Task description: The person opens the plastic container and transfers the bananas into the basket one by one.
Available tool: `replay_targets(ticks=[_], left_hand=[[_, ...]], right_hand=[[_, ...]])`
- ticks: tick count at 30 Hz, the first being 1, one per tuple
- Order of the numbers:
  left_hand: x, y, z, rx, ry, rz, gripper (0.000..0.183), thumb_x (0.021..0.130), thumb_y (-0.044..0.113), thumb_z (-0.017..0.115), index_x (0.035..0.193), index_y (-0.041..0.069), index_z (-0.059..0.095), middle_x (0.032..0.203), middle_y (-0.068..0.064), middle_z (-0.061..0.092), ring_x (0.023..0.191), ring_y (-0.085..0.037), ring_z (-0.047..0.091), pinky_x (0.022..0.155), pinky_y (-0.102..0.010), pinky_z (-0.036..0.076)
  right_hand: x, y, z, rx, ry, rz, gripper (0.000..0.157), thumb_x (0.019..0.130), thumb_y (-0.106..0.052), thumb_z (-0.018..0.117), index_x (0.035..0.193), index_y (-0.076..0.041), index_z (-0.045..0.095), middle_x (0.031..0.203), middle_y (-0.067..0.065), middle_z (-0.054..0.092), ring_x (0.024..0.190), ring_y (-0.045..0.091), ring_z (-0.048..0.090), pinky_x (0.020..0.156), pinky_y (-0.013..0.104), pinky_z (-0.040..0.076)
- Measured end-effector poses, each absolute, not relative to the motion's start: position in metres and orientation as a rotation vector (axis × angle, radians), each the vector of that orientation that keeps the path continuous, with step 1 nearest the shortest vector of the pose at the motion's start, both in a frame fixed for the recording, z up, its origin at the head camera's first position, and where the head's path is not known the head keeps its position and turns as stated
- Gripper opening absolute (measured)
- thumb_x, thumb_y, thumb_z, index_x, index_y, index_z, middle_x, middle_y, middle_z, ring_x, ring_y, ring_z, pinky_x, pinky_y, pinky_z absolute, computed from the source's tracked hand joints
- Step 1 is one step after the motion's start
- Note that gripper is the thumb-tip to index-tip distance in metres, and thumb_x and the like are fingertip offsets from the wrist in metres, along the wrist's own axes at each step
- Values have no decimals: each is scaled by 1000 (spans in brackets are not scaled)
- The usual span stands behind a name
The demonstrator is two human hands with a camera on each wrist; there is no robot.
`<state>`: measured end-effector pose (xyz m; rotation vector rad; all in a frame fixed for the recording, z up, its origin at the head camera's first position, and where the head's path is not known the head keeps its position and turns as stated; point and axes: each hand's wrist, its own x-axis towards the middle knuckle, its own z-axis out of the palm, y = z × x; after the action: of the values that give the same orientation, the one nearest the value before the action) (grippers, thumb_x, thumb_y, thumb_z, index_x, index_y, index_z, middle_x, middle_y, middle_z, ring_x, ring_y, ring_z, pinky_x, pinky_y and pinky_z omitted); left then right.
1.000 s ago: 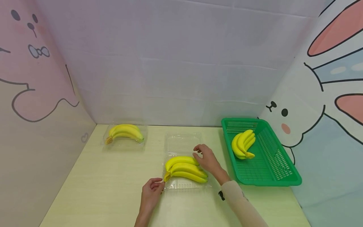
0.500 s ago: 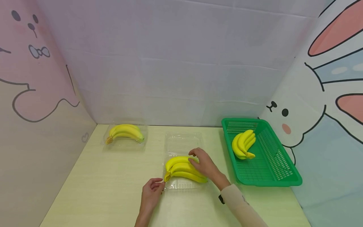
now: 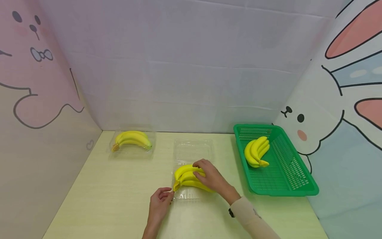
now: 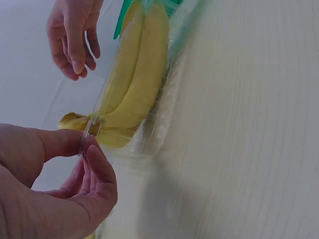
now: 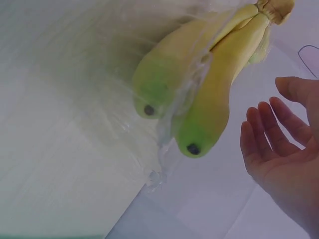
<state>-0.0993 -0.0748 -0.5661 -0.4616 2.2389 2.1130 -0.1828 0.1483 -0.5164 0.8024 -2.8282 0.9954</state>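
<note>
A bunch of yellow bananas [image 3: 191,177] lies in the base of a clear plastic clamshell box [image 3: 188,196] at mid-table, its lid [image 3: 193,151] folded open toward the back. My left hand [image 3: 160,202] pinches the box's front left corner; the left wrist view shows thumb and forefinger on the thin plastic rim [image 4: 87,134], close to the banana stem [image 4: 75,121]. Above the bananas hovers my right hand [image 3: 210,176], its fingers loosely bent and holding nothing. In the right wrist view that hand [image 5: 284,139] is apart from the green-tipped bananas [image 5: 202,124].
At the back left, another clear box [image 3: 152,154] holds a bunch of bananas [image 3: 131,139]. On the right stands a green plastic basket [image 3: 283,192] with one more bunch [image 3: 256,152] inside. A pale curtain wall [image 3: 191,83] borders the table's back edge.
My right hand has moved left and slightly down, from the right end of the bananas to over their middle. The left hand keeps its pinch on the box corner.
</note>
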Motion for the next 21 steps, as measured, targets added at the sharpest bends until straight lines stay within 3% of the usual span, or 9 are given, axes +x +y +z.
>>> replay_targets(ticks=[21], left_hand=[[-101, -75, -568, -475, 2246, 2089, 29, 94, 6, 72, 117, -9, 64, 93, -17, 72, 78, -23, 69, 63, -23, 56]], right_hand=[[-172, 134, -520, 1115, -2727, 838, 27, 95, -13, 75, 120, -5, 67, 114, 6, 65, 103, 20, 58, 94, 35, 54]])
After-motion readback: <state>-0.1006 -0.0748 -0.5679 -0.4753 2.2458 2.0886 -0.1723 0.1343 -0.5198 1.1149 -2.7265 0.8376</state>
